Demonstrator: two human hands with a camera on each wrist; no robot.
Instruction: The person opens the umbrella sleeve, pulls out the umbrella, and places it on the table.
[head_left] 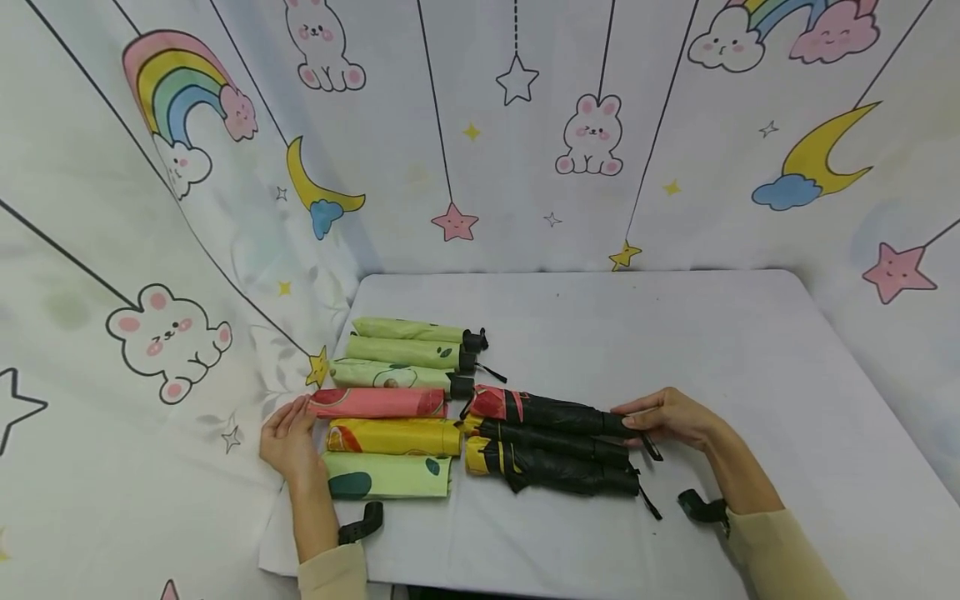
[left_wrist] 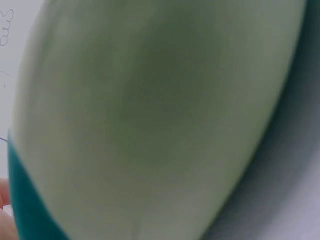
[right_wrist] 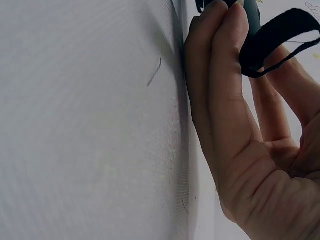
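My left hand [head_left: 291, 442] touches the left end of a pink folded umbrella [head_left: 378, 402] with its fingertips. A fingertip [left_wrist: 5, 220] peeks in at the left wrist view's lower left corner, beside a large blurred pale green surface [left_wrist: 150, 110]. With my right hand [head_left: 675, 421] I hold the handle end of a red-and-black folded umbrella [head_left: 558, 412], thumb and fingers on opposite sides. In the right wrist view the fingers [right_wrist: 227, 85] reach up to that dark end, where a black strap loop [right_wrist: 280, 40] hangs. The red-and-black umbrella's other end lies close to the pink one.
Below the pink one lie a yellow roll [head_left: 393, 437] and a light green roll [head_left: 386, 476]. Several green folded umbrellas [head_left: 408, 354] with black handles lie above. Two yellow-and-black umbrellas [head_left: 562, 469] lie on the right. Patterned cloth walls surround the white table [head_left: 660, 333].
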